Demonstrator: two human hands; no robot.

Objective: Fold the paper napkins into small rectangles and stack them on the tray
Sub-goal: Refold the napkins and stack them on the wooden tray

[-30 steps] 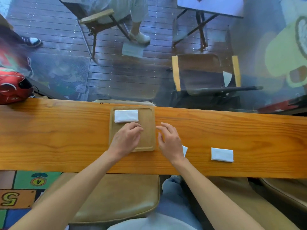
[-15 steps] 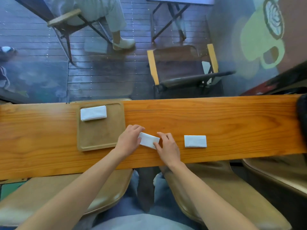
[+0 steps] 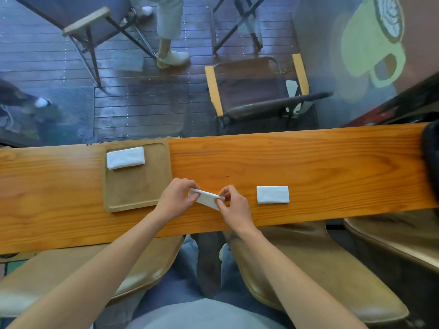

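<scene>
A white folded napkin (image 3: 206,198) is lifted just above the wooden counter, tilted. My left hand (image 3: 174,199) pinches its left end and my right hand (image 3: 234,205) pinches its right end. To the left lies a flat wooden tray (image 3: 136,188) with one folded napkin stack (image 3: 125,157) at its far left corner. Another folded napkin (image 3: 272,194) lies flat on the counter to the right of my hands.
The long wooden counter (image 3: 308,167) runs left to right against a glass pane. A dark object (image 3: 431,157) sits at its right end. Tan stool seats (image 3: 320,269) stand under the near edge. Beyond the glass are chairs and a person's legs.
My hands moved right from the tray to the nearer napkin, took it by both ends and lifted it off the counter. The camera view shifted right.
</scene>
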